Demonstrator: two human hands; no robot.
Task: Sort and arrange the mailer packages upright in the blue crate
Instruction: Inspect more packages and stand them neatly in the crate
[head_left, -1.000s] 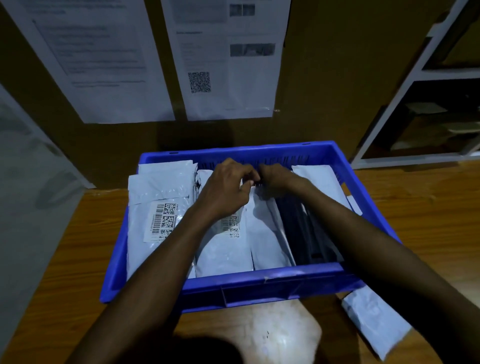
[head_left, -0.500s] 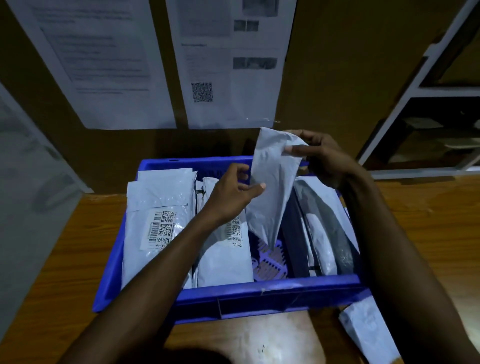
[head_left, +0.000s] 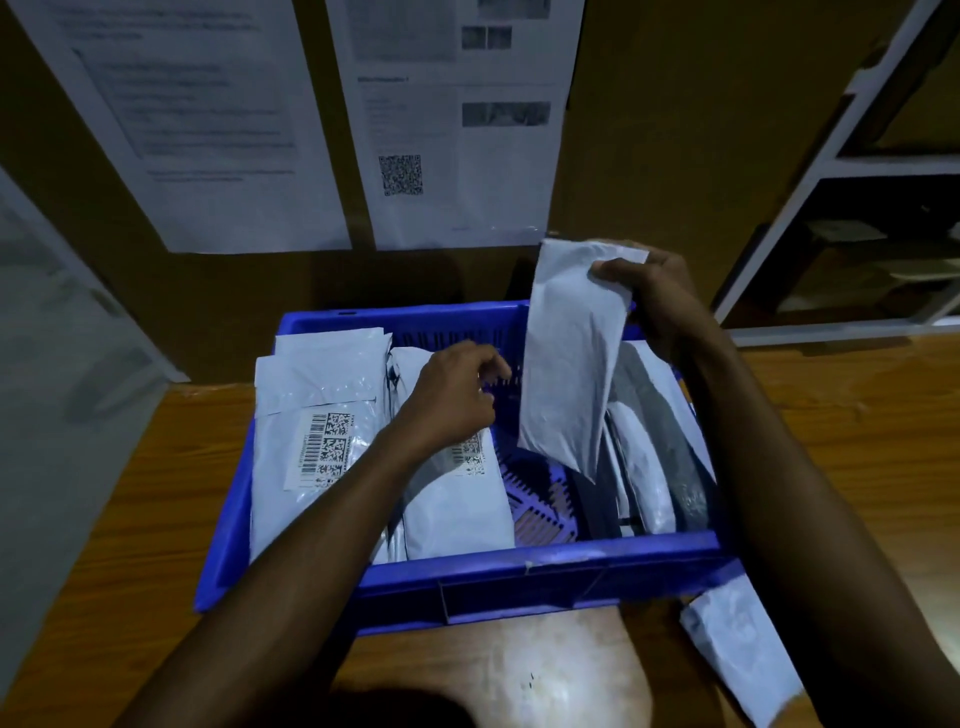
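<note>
A blue crate (head_left: 519, 577) stands on the wooden table. My right hand (head_left: 657, 291) grips the top corner of a white mailer (head_left: 566, 364), which hangs above the crate's right half with its lower tip inside. My left hand (head_left: 452, 395) hovers over the crate's middle with loosely curled fingers, holding nothing. White mailers with barcode labels (head_left: 317, 447) lean on the left. Dark and white mailers (head_left: 660, 467) stand on edge at the right. Bare crate floor shows between them.
Another white mailer (head_left: 737, 644) lies on the table (head_left: 130, 519) by the crate's front right corner. Printed sheets (head_left: 457, 130) hang on the brown wall behind. A white shelf unit (head_left: 841, 171) stands at the right.
My right hand pulled the white mailer up out of the crate and shifted it right. My left hand let go of it and drew back left over the crate's middle.
</note>
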